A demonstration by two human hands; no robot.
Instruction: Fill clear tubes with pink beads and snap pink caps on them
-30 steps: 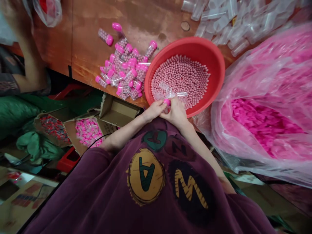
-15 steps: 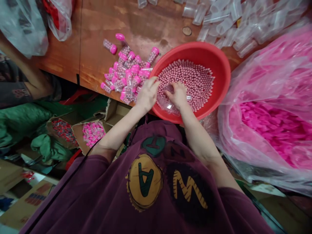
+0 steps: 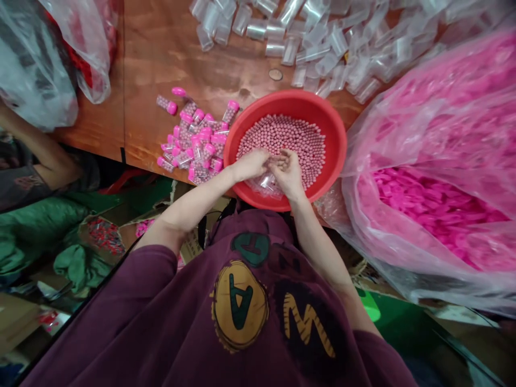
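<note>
The left hand [image 3: 250,165] and right hand [image 3: 288,173] meet low in a red plastic basin [image 3: 282,99] of pink beads [image 3: 290,140], above a clear plastic bag [image 3: 262,185]; pink-capped vials [image 3: 193,140] lie heaped to its left on the wooden table [image 3: 161,59], empty clear tubes [image 3: 306,54] above.

A small packing workshop is showing here: clear plastic tubes [image 3: 282,48] are lying heaped on the wooden counter [image 3: 161,54], a plastic sack of pink caps [image 3: 435,177] is bulging beside them, and cardboard cartons [image 3: 100,236] are sitting open below (a co-worker's arm [image 3: 44,156] is resting alongside).
</note>
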